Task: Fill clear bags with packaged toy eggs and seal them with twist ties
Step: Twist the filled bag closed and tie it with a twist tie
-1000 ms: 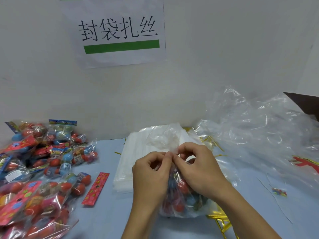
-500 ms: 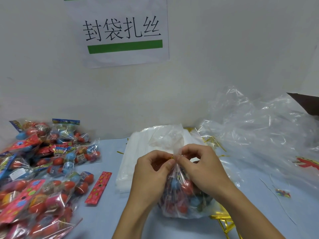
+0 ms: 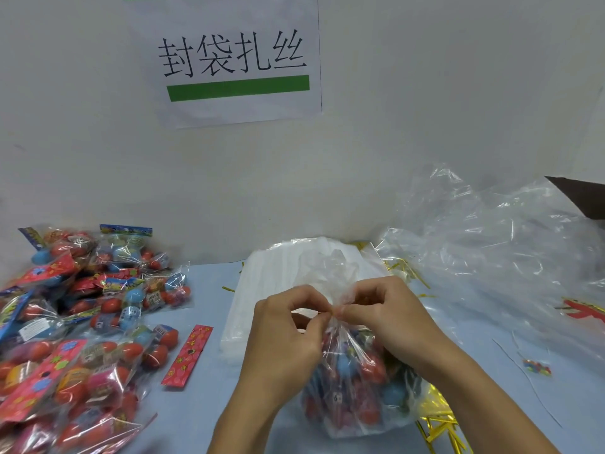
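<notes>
I see the clear bag (image 3: 357,381) of toy eggs standing on the tabletop (image 3: 209,404) at the near centre, its neck gathered. My left hand (image 3: 284,342) and right hand (image 3: 389,319) meet at that neck, fingers of both curled and pinching the bunched film; a gold twist tie (image 3: 330,312) shows as a speck between the fingertips. Behind the bag lies a flat stack of empty bags (image 3: 262,290), running back to the wall. The heap of packaged eggs (image 3: 75,329) crowds the left edge, with a loose red card (image 3: 188,355) just beside it. Crumpled plastic sheeting (image 3: 497,257) fills the right. Open tabletop remains between card and bag.
</notes>
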